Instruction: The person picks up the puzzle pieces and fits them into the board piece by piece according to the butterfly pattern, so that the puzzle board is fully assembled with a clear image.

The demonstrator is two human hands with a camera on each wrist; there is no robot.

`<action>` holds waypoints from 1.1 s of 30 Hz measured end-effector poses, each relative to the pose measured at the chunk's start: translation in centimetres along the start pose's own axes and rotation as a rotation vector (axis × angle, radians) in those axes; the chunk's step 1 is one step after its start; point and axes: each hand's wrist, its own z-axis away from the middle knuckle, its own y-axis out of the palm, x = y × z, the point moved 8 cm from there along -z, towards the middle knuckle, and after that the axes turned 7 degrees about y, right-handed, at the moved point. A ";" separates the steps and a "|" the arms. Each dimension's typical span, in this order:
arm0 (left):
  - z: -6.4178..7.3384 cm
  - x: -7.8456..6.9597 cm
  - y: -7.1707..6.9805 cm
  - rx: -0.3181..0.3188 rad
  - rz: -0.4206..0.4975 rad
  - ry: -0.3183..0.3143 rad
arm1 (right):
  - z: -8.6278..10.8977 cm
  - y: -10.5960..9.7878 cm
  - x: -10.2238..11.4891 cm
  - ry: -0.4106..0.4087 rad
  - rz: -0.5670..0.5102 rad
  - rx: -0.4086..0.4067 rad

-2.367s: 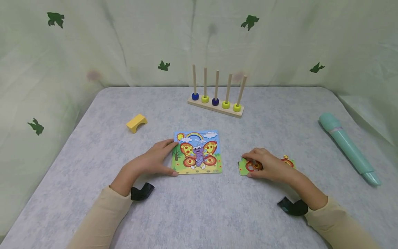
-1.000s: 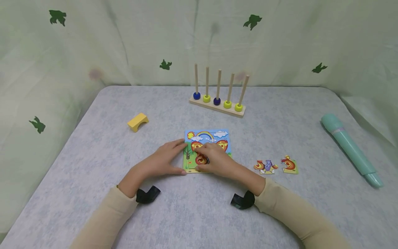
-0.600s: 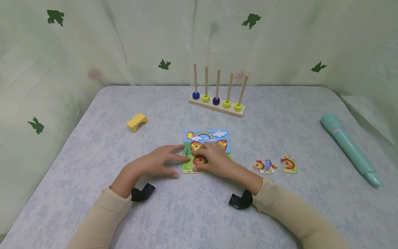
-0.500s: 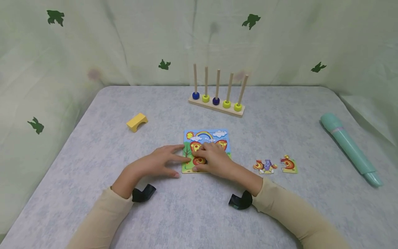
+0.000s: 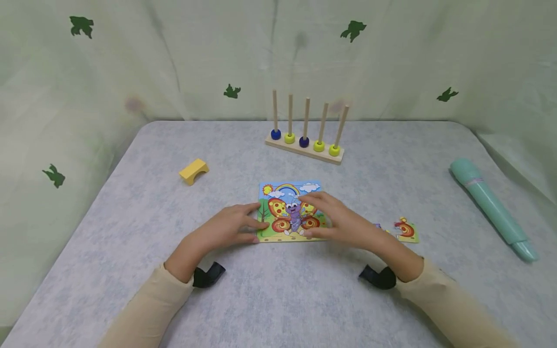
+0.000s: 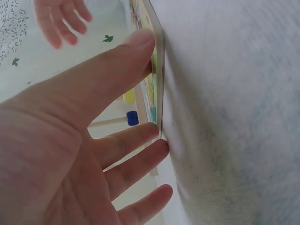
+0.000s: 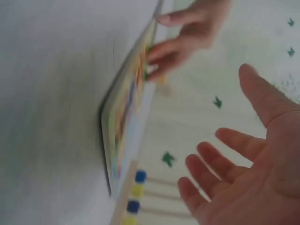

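A butterfly jigsaw puzzle board (image 5: 283, 239) lies flat in the middle of the table. At its left edge is my left hand (image 5: 226, 226), fingers spread and thumb touching the rim; the left wrist view shows the thumb (image 6: 108, 70) on the board's edge (image 6: 159, 89) and two fingertips against it. Above the board's right side hovers my right hand (image 5: 345, 222), fingers apart, holding nothing; the right wrist view shows that palm (image 7: 281, 159) bare. One loose puzzle piece (image 5: 407, 230) lies right of it. Another piece (image 5: 377, 225) is mostly hidden behind the right hand.
Behind the board stands a wooden peg rack (image 5: 304, 149) with blue and yellow beads. A yellow arch block (image 5: 193, 170) sits at the left. At the right lies a mint-green microphone-shaped toy (image 5: 489, 205). A pale curtain (image 5: 196, 58) surrounds the table.
My right hand brought a puzzle piece from the right onto the board's lower left, then let go and moved back right. My left hand shifted slightly on the board's left edge.
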 end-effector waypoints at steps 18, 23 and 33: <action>-0.2 0.3 0.1 0.003 -0.014 -0.063 | 7.8 -4.8 -7.9 0.098 0.015 -0.192; -0.2 0.3 0.1 0.003 -0.020 -0.066 | 8.0 -4.4 -9.2 0.117 -0.030 -0.155; -0.2 0.3 0.1 0.001 -0.012 -0.068 | 8.1 -3.5 -11.2 0.210 -0.047 -0.073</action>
